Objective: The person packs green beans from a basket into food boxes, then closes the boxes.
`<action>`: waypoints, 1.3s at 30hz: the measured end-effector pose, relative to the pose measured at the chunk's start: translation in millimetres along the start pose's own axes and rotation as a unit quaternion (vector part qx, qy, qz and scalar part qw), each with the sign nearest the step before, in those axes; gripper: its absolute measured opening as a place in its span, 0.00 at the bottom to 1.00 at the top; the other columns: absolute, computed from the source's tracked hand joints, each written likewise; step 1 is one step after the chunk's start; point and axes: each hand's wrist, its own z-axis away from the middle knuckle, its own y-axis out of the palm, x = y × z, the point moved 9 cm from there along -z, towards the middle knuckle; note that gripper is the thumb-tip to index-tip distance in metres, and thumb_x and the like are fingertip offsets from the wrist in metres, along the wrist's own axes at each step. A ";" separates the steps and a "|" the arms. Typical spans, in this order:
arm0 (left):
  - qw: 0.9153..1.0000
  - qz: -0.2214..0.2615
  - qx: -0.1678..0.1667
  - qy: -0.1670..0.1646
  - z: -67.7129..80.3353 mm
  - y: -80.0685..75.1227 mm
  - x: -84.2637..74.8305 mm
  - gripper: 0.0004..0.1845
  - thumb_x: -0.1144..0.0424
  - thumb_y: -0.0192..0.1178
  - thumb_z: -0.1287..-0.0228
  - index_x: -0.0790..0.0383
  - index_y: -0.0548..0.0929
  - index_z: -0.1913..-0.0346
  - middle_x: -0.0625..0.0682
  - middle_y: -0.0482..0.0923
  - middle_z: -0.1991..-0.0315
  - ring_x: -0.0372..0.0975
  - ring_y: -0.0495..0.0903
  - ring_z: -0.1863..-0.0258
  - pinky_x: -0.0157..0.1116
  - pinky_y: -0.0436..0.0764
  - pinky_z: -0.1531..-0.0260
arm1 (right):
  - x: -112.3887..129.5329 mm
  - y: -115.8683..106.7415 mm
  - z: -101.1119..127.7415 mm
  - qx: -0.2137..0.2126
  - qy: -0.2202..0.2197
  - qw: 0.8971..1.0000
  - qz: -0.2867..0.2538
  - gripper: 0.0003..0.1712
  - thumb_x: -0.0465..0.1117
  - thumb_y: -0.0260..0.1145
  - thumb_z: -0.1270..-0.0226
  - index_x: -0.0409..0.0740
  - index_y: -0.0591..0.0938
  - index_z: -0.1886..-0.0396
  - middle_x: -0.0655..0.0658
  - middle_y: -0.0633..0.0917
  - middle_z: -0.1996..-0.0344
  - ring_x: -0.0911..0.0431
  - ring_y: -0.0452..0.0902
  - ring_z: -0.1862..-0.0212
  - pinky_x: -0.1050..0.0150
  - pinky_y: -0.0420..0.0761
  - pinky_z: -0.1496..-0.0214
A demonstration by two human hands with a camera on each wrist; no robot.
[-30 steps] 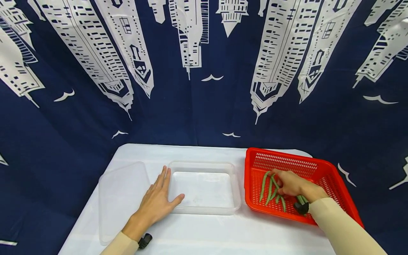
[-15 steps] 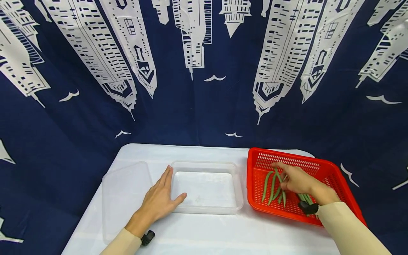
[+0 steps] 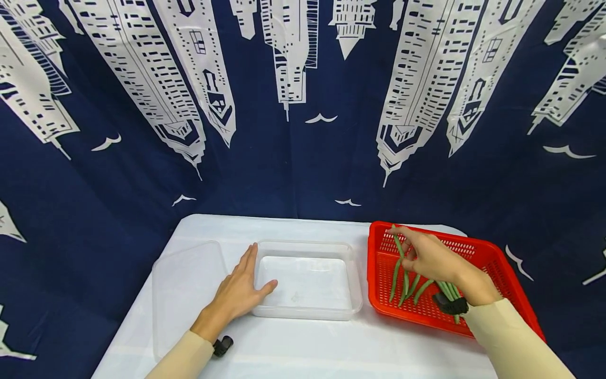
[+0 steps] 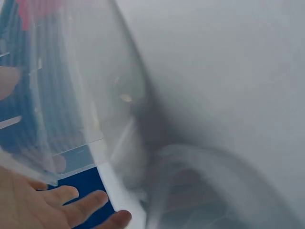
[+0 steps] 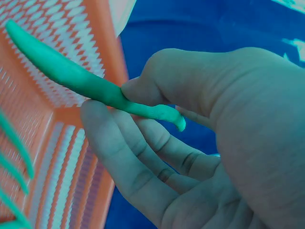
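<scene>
My right hand (image 3: pixel 428 256) pinches one green bean (image 3: pixel 399 243) between thumb and fingers and holds it lifted above the red basket (image 3: pixel 478 251). In the right wrist view the bean (image 5: pixel 86 82) is clamped between thumb and index finger over the basket mesh (image 5: pixel 52 157). Several more green beans (image 3: pixel 407 283) lie on the basket floor. My left hand (image 3: pixel 239 292) rests flat with straight fingers against the left wall of the clear plastic container (image 3: pixel 307 313), thumb on its front corner. In the left wrist view my fingers (image 4: pixel 71 202) lie by the clear container wall (image 4: pixel 86 105).
A clear lid (image 3: pixel 184 287) lies on the white table (image 3: pixel 303 347) left of the container. A dark blue curtain with white skyscraper print (image 3: pixel 293 105) hangs behind and around the table. The basket reaches the table's right edge.
My right hand has closed on one bean and raised it out of the pile toward the basket's far left corner. The left hand has stayed at the container.
</scene>
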 end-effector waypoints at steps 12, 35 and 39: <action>0.999 0.027 0.002 -0.021 3.7 9.2 3.1 0.61 0.33 0.65 0.19 0.47 0.38 0.01 0.69 0.67 0.09 0.68 0.78 0.17 0.71 0.81 0.24 | 69.0 20.1 -39.0 -0.021 -0.052 0.998 -0.011 0.40 0.26 0.75 0.32 0.40 0.80 0.20 0.47 0.90 0.59 0.61 0.85 0.61 0.63 0.87 0.54; 0.994 0.108 0.011 -0.014 1.2 14.2 6.7 0.59 0.37 0.63 0.12 0.45 0.33 0.01 0.68 0.56 0.05 0.66 0.64 0.08 0.70 0.67 0.11 | 133.4 121.8 -106.0 0.045 -0.028 0.990 -0.128 0.43 0.30 0.80 0.28 0.43 0.78 0.15 0.42 0.94 0.52 0.58 0.95 0.58 0.62 0.94 0.53; 0.994 0.106 0.011 -0.014 1.0 13.9 6.9 0.58 0.35 0.62 0.12 0.48 0.35 0.01 0.68 0.58 0.05 0.66 0.65 0.08 0.70 0.69 0.12 | 141.4 138.4 -115.5 0.055 -0.018 0.985 -0.165 0.44 0.29 0.80 0.28 0.41 0.77 0.15 0.39 0.93 0.51 0.56 0.96 0.60 0.62 0.95 0.55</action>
